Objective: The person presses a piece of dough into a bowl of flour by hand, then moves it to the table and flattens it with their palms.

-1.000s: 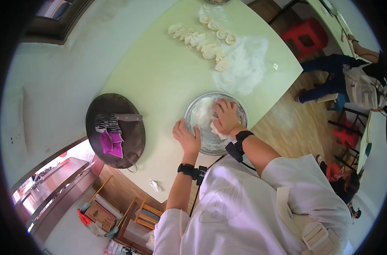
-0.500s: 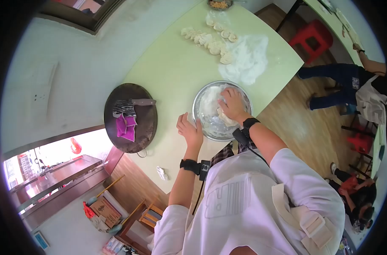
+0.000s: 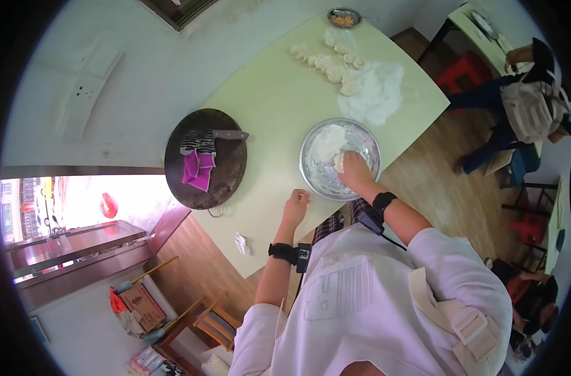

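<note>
A round metal bowl (image 3: 305, 172) stands near the table edge in front of me, with white flour (image 3: 328, 141) in its upper left part. Inside it, my right hand (image 3: 357, 170) has its fingers curled over a lump of dough (image 3: 339, 162); part of the lump is hidden beneath them. Just outside the bowl's lower left rim, my left hand (image 3: 295, 205) hovers at the table with its fingers folded in and nothing visible in them.
Shaped dough pieces (image 3: 333, 73) and scattered flour (image 3: 378, 94) lie behind the bowl, near a dish of filling (image 3: 343, 19). On the left, a round dark board (image 3: 229, 175) bears a cleaver (image 3: 229, 135) and purple cloth (image 3: 198, 170). A person (image 3: 508, 119) stands at right.
My right hand has gone from spread fingers to a curled grip on the dough. My left hand has folded its fingers and drawn back from the bowl. My view has shifted slightly.
</note>
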Available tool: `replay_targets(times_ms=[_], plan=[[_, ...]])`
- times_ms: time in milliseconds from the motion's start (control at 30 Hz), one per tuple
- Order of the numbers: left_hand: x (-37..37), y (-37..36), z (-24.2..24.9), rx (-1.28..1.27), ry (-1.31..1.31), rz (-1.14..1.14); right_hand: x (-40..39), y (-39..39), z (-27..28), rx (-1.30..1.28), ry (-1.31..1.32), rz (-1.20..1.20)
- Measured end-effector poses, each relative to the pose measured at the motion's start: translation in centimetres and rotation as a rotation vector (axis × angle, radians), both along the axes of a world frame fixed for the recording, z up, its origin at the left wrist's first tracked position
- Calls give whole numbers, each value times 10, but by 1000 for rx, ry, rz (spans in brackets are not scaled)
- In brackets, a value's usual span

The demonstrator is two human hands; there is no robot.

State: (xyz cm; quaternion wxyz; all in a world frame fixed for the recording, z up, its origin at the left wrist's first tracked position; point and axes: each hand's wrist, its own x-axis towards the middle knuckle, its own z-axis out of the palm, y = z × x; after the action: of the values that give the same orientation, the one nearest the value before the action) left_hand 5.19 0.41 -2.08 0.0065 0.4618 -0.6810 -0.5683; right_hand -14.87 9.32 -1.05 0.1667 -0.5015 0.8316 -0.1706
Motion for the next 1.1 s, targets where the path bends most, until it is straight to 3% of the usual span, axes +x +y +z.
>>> replay_targets(times_ms=[33, 133, 333, 400, 467, 633, 700, 833, 900, 967, 1100], plan=[[-7, 3, -3, 163, -14, -38, 1, -3, 2, -3, 8, -4], [-28, 12, -15, 197, 22, 25, -2, -7, 12, 127, -9, -59], [-45, 4, -19, 68, -67, 51, -4, -4, 22, -62, 66, -155], [-44, 1, -20, 58, -112, 32, -13, -1, 22, -136, -106, -193], [-43, 0, -34, -115, -151, 49, -18, 1, 21, -142, -163, -224], [-45, 6, -19, -34, -88, 157, -20, 0, 39, -238, -246, -455], [-46, 6, -21, -13, -92, 178, -27, -2, 49, -201, -420, -562], [-47, 4, -20, 152, -22, 213, -30, -3, 39, -113, -339, -471], [-47, -2, -17, 234, 30, 220, -33, -4, 35, 140, -174, -220], [-46, -9, -11, 342, 26, 146, -32, -6, 34, 131, -118, -170], [-48, -16, -10, 303, 8, 225, -22, -13, 46, 255, -104, -111]])
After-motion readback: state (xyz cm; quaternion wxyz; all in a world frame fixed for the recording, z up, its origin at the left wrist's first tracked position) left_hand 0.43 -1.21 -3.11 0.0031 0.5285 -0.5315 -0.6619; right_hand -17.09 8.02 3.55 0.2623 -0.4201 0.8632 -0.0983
